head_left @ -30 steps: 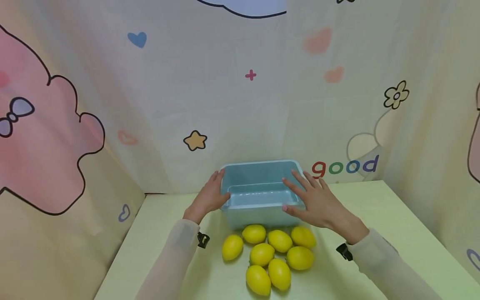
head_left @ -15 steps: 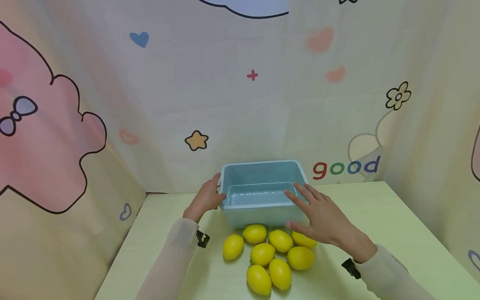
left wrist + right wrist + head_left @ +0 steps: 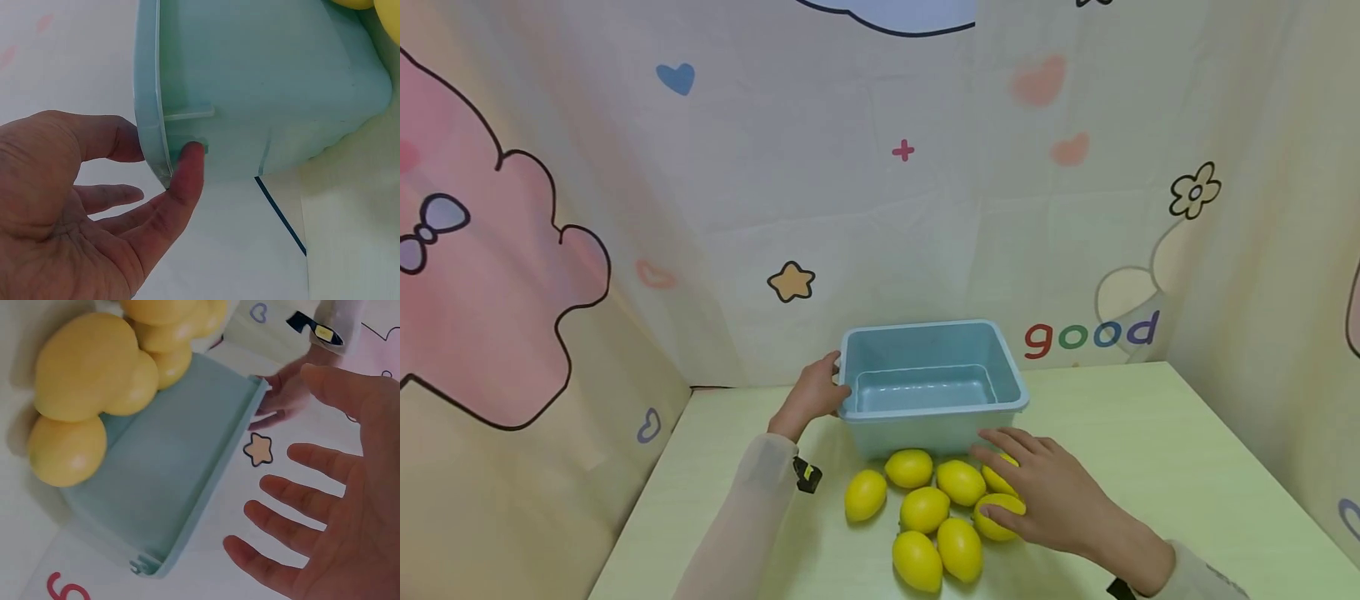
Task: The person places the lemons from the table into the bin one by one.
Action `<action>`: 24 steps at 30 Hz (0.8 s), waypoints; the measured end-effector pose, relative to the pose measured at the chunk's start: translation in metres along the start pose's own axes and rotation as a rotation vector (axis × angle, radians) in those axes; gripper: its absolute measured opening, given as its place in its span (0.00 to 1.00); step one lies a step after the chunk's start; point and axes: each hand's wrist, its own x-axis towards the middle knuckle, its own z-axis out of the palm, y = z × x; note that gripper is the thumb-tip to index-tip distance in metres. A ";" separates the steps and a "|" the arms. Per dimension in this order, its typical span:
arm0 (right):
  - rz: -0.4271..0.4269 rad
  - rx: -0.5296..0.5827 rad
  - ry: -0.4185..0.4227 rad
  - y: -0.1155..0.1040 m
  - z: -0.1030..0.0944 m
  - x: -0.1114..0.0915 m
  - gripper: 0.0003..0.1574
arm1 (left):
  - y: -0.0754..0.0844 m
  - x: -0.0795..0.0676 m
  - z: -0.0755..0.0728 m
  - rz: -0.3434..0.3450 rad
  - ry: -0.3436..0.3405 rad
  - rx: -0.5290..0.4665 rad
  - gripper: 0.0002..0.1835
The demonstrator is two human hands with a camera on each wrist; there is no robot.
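Observation:
A light blue plastic bin stands upright near the back of the table. My left hand grips its left rim; in the left wrist view the thumb is over the rim and a fingertip lies against the outer wall. Several yellow lemons are clustered in front of the bin. My right hand hovers over the right side of the cluster with fingers spread, partly hiding two lemons. In the right wrist view its fingers are extended and hold nothing.
The pale table extends to both sides of the bin. A printed curtain hangs close behind it and along both sides. Black straps sit at both wrists, one a wristband on the left.
My right hand has left the bin's right side and come down and toward me, over the lemons. My left hand has shifted slightly at the left rim. Bin and lemons stay put.

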 end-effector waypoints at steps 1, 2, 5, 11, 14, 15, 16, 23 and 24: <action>0.005 0.009 -0.017 -0.001 0.002 -0.001 0.40 | 0.000 0.000 0.000 -0.001 0.004 -0.001 0.38; 0.010 0.024 -0.033 -0.001 0.004 -0.002 0.40 | 0.000 0.000 0.000 -0.003 0.009 -0.002 0.38; 0.038 0.077 -0.085 0.001 0.009 -0.005 0.41 | 0.000 0.000 0.000 -0.011 0.010 -0.004 0.37; 0.117 0.177 -0.204 0.006 0.023 -0.005 0.43 | 0.001 0.002 0.000 -0.043 -0.010 -0.009 0.38; 0.139 0.197 -0.245 0.008 0.030 -0.006 0.43 | 0.001 0.003 0.001 -0.055 -0.019 -0.007 0.37; 0.142 0.203 -0.255 0.008 0.032 -0.007 0.43 | 0.001 0.004 0.001 -0.058 -0.021 -0.008 0.37; 0.146 0.206 -0.266 0.009 0.034 -0.008 0.42 | 0.001 0.004 0.001 -0.059 -0.021 -0.006 0.36; 0.187 0.249 -0.334 0.009 0.046 -0.012 0.41 | -0.001 0.005 0.003 -0.062 -0.021 -0.003 0.34; 0.192 0.257 -0.343 0.009 0.047 -0.012 0.41 | -0.001 0.005 0.003 -0.062 -0.021 -0.008 0.35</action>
